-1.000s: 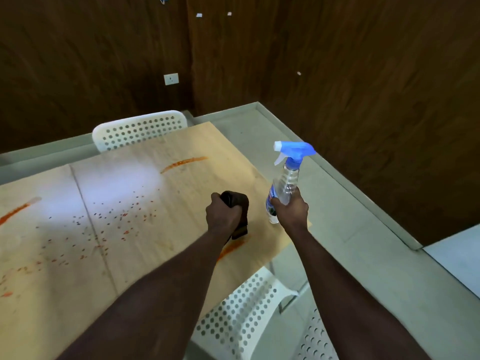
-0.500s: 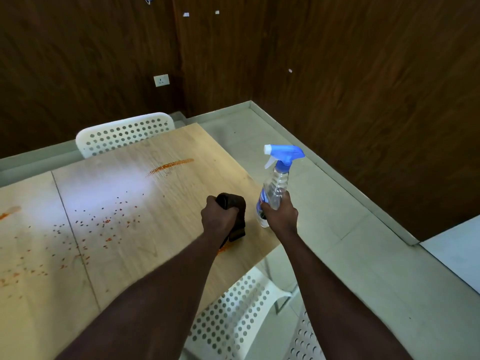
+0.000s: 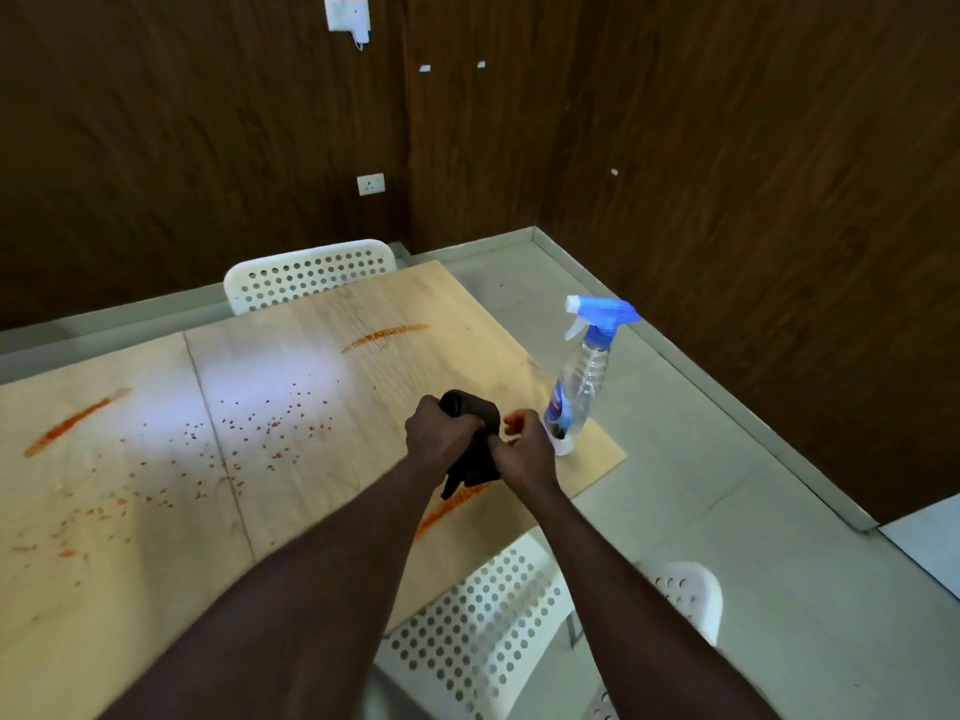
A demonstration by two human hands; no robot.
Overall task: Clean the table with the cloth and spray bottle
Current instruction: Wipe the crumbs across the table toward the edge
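My left hand (image 3: 437, 434) grips a dark cloth (image 3: 475, 462) bunched above the right end of the light wooden table (image 3: 311, 501). My right hand (image 3: 522, 452) pinches the same cloth at its right side. The clear spray bottle (image 3: 576, 387) with a blue trigger head stands upright by itself at the table's right corner, just right of my right hand. Orange streaks (image 3: 384, 335) and scattered orange specks (image 3: 270, 426) mark the tabletop; one streak (image 3: 452, 506) lies under my hands.
One white perforated chair (image 3: 311, 272) stands at the table's far side and another (image 3: 483, 615) at the near side below my arms. Dark wood walls close the corner behind. Grey floor runs along the right.
My right hand has let go of the spray bottle, which now stands on the table corner, and has moved left onto the cloth. The left hand still holds the cloth.
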